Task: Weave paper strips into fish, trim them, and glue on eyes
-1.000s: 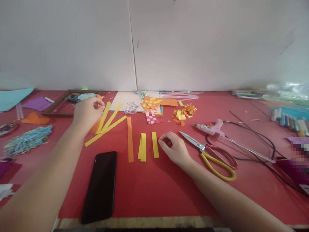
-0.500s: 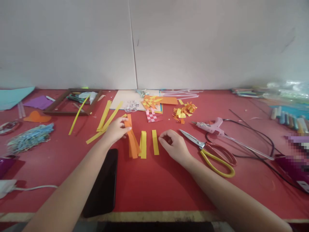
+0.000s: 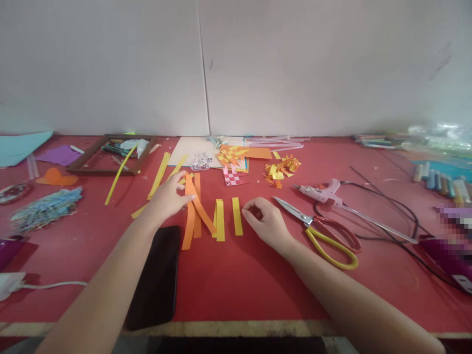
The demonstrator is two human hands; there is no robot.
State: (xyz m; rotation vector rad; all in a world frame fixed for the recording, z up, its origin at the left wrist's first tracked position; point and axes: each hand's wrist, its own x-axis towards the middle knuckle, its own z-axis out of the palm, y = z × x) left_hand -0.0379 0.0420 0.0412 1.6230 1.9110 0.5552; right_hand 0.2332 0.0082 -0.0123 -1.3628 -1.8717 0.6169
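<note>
Left hand [image 3: 167, 196] pinches apparently two orange strips [image 3: 188, 223] over a third [image 3: 197, 229], centre bench [image 3: 258, 290]; right hand [image 3: 268, 222], grip pressed together, rests between one yellow strip [image 3: 237, 217] and one scissors [image 3: 309, 222].

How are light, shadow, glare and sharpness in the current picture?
Head view, centre: soft, fairly even light, with a faint shadow on the red tabletop near the right hand; head view, far right: glints on the clear plastic, and a pixelated patch below it; head view, left hand: slightly soft, though the orange strips stand out.
</note>
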